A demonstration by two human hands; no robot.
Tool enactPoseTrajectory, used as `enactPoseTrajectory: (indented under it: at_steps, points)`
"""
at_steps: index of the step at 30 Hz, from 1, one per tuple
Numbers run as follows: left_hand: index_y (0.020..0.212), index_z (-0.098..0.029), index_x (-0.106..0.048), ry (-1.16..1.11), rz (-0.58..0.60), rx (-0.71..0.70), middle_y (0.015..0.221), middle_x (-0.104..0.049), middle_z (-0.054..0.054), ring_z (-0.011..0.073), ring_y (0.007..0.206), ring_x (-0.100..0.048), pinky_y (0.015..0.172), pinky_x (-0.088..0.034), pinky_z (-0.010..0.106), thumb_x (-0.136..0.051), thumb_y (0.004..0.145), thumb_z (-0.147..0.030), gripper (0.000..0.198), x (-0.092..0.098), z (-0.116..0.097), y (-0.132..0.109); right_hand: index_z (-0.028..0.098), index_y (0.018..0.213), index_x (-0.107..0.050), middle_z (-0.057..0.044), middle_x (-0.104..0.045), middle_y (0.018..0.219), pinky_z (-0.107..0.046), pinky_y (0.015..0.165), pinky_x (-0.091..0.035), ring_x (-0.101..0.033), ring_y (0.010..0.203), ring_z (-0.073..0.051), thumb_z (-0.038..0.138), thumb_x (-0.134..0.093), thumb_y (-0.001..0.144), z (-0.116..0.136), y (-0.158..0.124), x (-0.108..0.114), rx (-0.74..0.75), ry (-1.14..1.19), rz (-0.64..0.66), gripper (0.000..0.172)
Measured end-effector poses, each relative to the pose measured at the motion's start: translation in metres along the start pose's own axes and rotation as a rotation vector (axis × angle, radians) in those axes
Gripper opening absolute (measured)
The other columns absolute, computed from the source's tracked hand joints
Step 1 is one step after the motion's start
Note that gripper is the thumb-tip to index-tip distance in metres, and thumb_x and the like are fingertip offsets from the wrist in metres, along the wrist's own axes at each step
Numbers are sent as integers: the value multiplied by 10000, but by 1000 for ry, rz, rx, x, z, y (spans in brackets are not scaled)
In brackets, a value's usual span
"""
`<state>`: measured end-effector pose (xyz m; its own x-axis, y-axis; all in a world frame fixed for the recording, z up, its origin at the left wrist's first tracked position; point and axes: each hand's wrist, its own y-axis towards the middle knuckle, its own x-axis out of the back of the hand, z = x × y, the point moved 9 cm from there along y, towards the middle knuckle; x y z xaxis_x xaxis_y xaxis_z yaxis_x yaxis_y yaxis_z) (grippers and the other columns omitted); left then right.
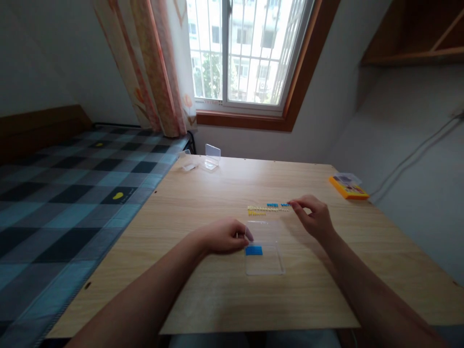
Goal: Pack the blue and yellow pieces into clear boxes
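A clear flat plastic tray lies on the wooden table in front of me, with a small blue block on its left part. My left hand rests curled at the tray's left edge, fingertips touching it beside the blue block. Just beyond the tray lies a row of tiny yellow and blue pieces. My right hand pinches at the right end of that row, thumb and forefinger closed near a blue piece.
Two open clear plastic boxes stand at the table's far left edge. An orange box with a clear lid lies at the far right. A bed with a checked blue cover adjoins the table's left side. Window and curtain behind.
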<state>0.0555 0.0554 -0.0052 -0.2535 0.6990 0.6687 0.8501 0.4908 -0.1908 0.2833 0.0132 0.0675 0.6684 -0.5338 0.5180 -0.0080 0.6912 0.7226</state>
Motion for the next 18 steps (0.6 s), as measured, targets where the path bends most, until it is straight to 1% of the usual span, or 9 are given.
enactPoseTrajectory:
  at_steps: [2, 3, 5, 7, 9, 11, 13, 15, 18]
  points:
    - [1093, -183, -801, -1, 1, -5, 905, -786, 41, 180, 794, -673, 693, -465, 259, -620, 829, -240, 325, 0, 0, 0, 224, 841, -776, -71, -759, 810, -363, 771, -506, -678, 812, -234, 353, -631, 960, -8, 7, 3, -23, -55, -29, 228]
    - [1094, -186, -801, 0, 4, -9, 907, -787, 42, 181, 795, -674, 696, -466, 261, -621, 834, -250, 322, 0, 0, 0, 225, 852, -786, -76, -764, 832, -375, 801, -504, -678, 845, -243, 364, -635, 954, -13, 12, -1, -40, -102, 5, 229]
    - [1092, -186, -801, 2, 8, -17, 903, -786, 42, 176, 785, -669, 688, -462, 258, -620, 841, -271, 321, -1, 0, 1, 223, 885, -808, -86, -772, 891, -396, 867, -489, -673, 913, -257, 361, -645, 939, -24, 21, -18, -76, -200, 160, 220]
    - [1093, -182, -800, 2, 9, -25, 889, -781, 40, 170, 761, -656, 662, -448, 253, -622, 839, -289, 328, 0, 1, 1, 224, 907, -826, -86, -777, 949, -397, 913, -469, -667, 955, -256, 313, -670, 911, -33, 27, -41, -98, -262, 330, 180]
    - [1100, -174, -796, -3, 14, -29, 852, -770, 35, 161, 720, -635, 622, -425, 248, -627, 834, -301, 340, -1, 2, 1, 230, 895, -837, -78, -778, 970, -379, 918, -458, -663, 959, -247, 257, -700, 876, -40, 31, -59, -104, -280, 439, 141]
    - [1101, -168, -792, -20, 21, -37, 829, -760, 30, 155, 696, -617, 601, -412, 244, -627, 834, -307, 344, -2, 3, 1, 235, 868, -843, -72, -778, 959, -360, 903, -454, -660, 946, -238, 232, -719, 856, -45, 34, -74, -110, -295, 504, 124]
    - [1092, -169, -793, -37, 23, -55, 842, -762, 30, 155, 710, -619, 612, -420, 242, -626, 839, -309, 334, -2, 3, 2, 233, 862, -845, -75, -777, 954, -348, 898, -449, -657, 943, -233, 240, -728, 854, -50, 37, -85, -124, -319, 559, 117]
    - [1077, -173, -797, -36, 16, -61, 855, -765, 32, 158, 723, -622, 624, -426, 244, -628, 839, -312, 323, -2, 2, 2, 230, 870, -846, -80, -774, 959, -339, 897, -444, -653, 949, -230, 259, -736, 853, -53, 38, -92, -137, -341, 599, 115]
    - [1058, -175, -798, -23, 15, -45, 818, -750, 23, 152, 690, -605, 598, -410, 245, -627, 828, -305, 315, -3, 3, 2, 227, 880, -847, -80, -767, 957, -328, 893, -437, -646, 958, -232, 284, -743, 845, -56, 38, -99, -151, -365, 640, 123]
